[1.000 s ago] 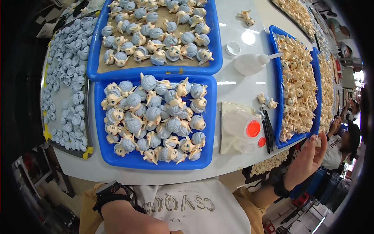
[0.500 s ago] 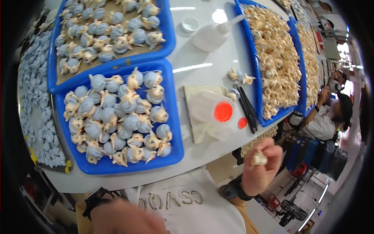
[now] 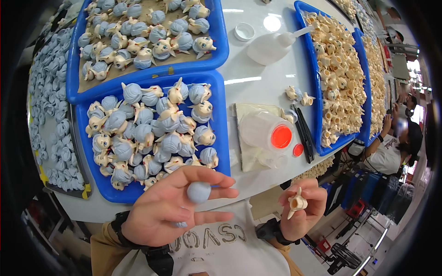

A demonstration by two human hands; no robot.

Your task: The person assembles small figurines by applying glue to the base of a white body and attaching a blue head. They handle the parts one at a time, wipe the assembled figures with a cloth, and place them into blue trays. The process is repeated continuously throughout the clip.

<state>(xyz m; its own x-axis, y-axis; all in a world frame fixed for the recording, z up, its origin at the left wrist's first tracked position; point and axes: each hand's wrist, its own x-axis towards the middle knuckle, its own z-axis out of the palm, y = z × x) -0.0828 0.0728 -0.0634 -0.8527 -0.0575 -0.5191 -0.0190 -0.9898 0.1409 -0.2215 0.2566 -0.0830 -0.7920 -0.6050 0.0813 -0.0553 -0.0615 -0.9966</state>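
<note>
My left hand [image 3: 161, 202] has its palm turned up and fingers spread, gripping a rounded grey-blue doll hair piece [image 3: 199, 192] between thumb and fingers. A second bit of the same grey-blue [image 3: 181, 224] shows lower down between its fingers. To its right, my right hand [image 3: 304, 209] pinches a cream hollow doll head with pointed ears [image 3: 298, 203]; the open cavity faces up towards me. The hands are apart, near the table's front edge. Just beyond my left hand, a blue tray [image 3: 220, 138] holds many doll heads fitted with grey-blue hair.
Another blue tray [image 3: 224, 32] of haired heads lies behind. Loose hair pieces [image 3: 50, 92] fill the far left. A clear jar with red cap [image 3: 264, 131], black tweezers [image 3: 304, 135] and a white squeeze bottle [image 3: 269, 48] stand mid-table. A blue tray of hollow heads [image 3: 340, 83] lies right; a co-worker [image 3: 386, 152] sits beyond.
My left hand has come up from the lower edge, now showing the grey-blue hair piece. My right hand has moved slightly left and down, turning the hollow head so its opening shows.
</note>
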